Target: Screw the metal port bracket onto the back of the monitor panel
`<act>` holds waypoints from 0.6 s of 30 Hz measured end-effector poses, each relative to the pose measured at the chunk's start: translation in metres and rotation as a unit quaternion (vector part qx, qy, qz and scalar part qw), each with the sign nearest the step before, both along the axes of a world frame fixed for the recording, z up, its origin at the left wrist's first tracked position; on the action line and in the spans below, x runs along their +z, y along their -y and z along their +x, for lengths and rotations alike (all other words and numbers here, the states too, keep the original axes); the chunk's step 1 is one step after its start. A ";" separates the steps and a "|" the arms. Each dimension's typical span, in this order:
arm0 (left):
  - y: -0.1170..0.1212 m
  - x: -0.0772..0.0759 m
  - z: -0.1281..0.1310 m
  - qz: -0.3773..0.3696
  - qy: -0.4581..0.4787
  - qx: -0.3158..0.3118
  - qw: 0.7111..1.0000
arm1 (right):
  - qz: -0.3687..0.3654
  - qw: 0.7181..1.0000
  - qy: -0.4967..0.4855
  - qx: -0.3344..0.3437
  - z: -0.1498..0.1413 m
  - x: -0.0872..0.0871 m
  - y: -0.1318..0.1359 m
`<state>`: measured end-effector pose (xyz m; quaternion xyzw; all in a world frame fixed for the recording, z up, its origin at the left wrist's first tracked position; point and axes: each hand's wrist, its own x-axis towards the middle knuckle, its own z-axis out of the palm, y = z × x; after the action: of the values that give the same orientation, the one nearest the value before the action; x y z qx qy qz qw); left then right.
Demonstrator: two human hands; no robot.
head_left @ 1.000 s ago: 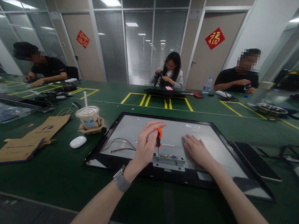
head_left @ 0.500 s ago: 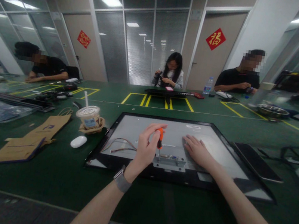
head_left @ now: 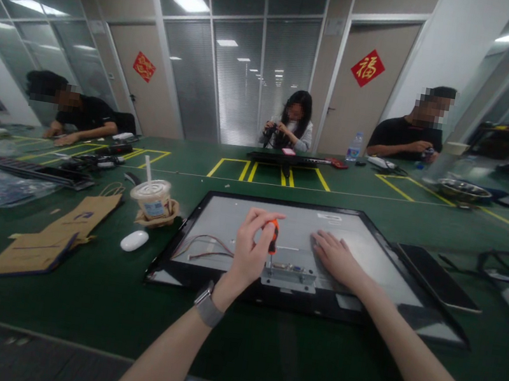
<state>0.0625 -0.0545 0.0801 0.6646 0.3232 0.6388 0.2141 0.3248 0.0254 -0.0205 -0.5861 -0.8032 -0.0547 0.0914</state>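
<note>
My left hand [head_left: 253, 245] is closed around the orange and black handle of a screwdriver [head_left: 274, 237]. The screwdriver stands nearly upright, its shaft pointing down at the left end of a metal bracket [head_left: 289, 279] with connector ports; the exact contact of the tip is too small to make out. Under both hands lies a flat display panel [head_left: 216, 213], grey back facing up, with a black frame. My right hand [head_left: 335, 258] rests on the panel to the right of the bracket, fingers stretched out and holding nothing. Thin cables [head_left: 208, 240] lie on the panel left of my left hand.
On the left are a lidded drink cup [head_left: 153, 195] in a carrier, a white mouse [head_left: 134, 240] and brown paper bags [head_left: 55, 230]. Right of the panel lie a dark flat phone-like slab [head_left: 437, 275] and black cables [head_left: 508, 266]. Several people sit across the green table [head_left: 116, 330].
My hands and the screwdriver keep almost the same place and pose. Across the table, the middle person's hands have shifted slightly, and the left person's hands have moved a little.
</note>
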 end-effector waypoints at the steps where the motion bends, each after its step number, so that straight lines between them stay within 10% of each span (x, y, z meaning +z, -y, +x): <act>1: 0.000 0.000 0.000 0.004 -0.003 0.006 1.000 | 0.001 1.000 0.001 0.000 0.000 0.000 0.000; 18: -0.005 -0.005 0.006 -0.021 0.067 0.015 0.997 | 0.006 1.000 0.004 0.003 0.000 0.000 0.000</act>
<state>0.0688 -0.0499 0.0747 0.6105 0.3312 0.6784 0.2395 0.3252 0.0252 -0.0206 -0.5829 -0.8050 -0.0616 0.0915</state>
